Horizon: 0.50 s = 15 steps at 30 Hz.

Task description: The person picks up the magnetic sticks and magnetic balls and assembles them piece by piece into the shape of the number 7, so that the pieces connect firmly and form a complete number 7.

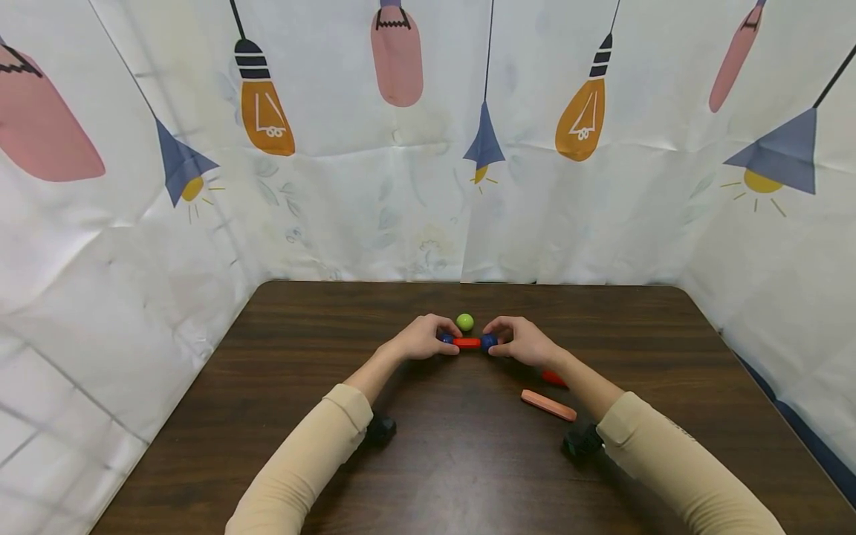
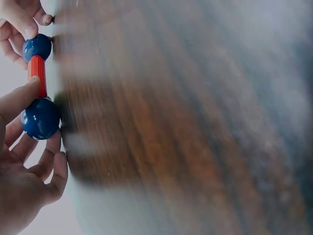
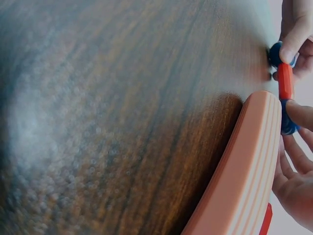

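Observation:
A short red rod (image 1: 467,343) lies between two shiny blue balls, touching one at each end. My left hand (image 1: 421,338) holds the left blue ball (image 2: 41,119) in its fingers, and in the left wrist view its thumb rests on the end of the red rod. At the other end, my right hand (image 1: 528,342) grips the right blue ball (image 1: 489,342) between thumb and fingers. Just behind the rod sits a green ball (image 1: 464,322), touched by neither hand as far as I can tell.
A salmon-coloured ridged bar (image 1: 548,405) lies on the dark wooden table (image 1: 321,319), near the right forearm. Another red piece (image 1: 553,379) is partly covered by that forearm. Behind the table hangs a white curtain (image 1: 428,223) printed with lamps.

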Tool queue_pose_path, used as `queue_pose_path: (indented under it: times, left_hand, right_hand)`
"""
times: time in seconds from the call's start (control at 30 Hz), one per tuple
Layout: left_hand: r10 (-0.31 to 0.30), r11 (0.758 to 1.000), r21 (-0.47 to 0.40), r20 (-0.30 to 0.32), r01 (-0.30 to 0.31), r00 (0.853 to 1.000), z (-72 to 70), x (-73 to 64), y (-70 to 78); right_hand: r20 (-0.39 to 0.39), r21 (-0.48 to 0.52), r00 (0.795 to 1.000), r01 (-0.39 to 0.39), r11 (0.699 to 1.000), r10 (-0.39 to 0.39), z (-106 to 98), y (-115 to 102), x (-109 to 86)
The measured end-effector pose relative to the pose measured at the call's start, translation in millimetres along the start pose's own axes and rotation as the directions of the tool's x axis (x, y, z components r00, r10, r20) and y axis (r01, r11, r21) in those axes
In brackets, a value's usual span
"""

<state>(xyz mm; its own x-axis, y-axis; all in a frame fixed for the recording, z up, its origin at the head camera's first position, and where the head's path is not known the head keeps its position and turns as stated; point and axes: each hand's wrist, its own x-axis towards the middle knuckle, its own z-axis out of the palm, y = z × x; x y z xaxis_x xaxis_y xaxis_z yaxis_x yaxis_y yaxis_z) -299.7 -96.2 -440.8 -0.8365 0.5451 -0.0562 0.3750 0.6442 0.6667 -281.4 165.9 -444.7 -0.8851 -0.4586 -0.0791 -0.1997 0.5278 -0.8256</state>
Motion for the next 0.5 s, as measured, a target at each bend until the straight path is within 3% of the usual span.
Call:
queue_pose_path:
  times: [0.5]
  left_hand:
    - [0.007,1.0,-0.003,0.014,-0.007,1.0,2.6,1.6,2.8]
  right_hand:
    - [-0.009,-0.004,0.998,0.054,0.999,-0.054,-0.5,1.1,0.1]
